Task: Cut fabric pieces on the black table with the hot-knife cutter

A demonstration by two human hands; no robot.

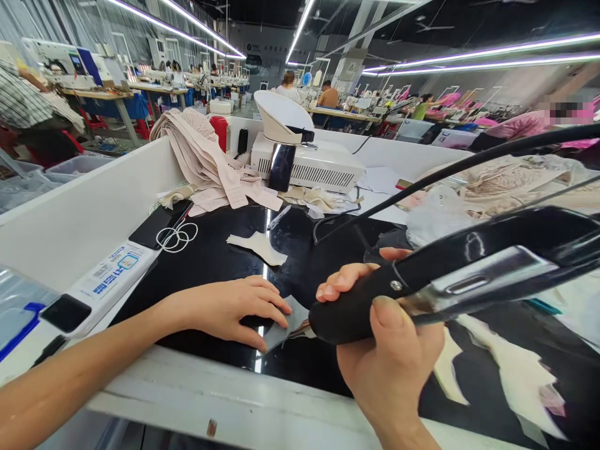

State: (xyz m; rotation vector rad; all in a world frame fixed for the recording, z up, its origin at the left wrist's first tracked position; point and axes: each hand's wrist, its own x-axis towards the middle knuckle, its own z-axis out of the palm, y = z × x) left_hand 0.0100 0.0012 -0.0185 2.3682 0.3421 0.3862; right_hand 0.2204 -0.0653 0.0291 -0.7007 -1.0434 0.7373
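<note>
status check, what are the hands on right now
Left hand flat, pinning grey fabric piece on black tabletop. Right hand gripping black handheld tool. Beige scrap lies apart, beyond.

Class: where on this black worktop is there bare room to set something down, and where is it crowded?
Bare: between white rings, beige scrap and left hand; also between scrap and black cord. Crowded: around the white machine and beneath the tool in the right hand.

Tool you hold: black, with a silver metal strip. Fabric piece before you: grey. Worktop: glossy black. Scrap and fabric stack ahead of you: pale beige. Machine: white. Canister: red. Handset: white, blue lettering.
</note>
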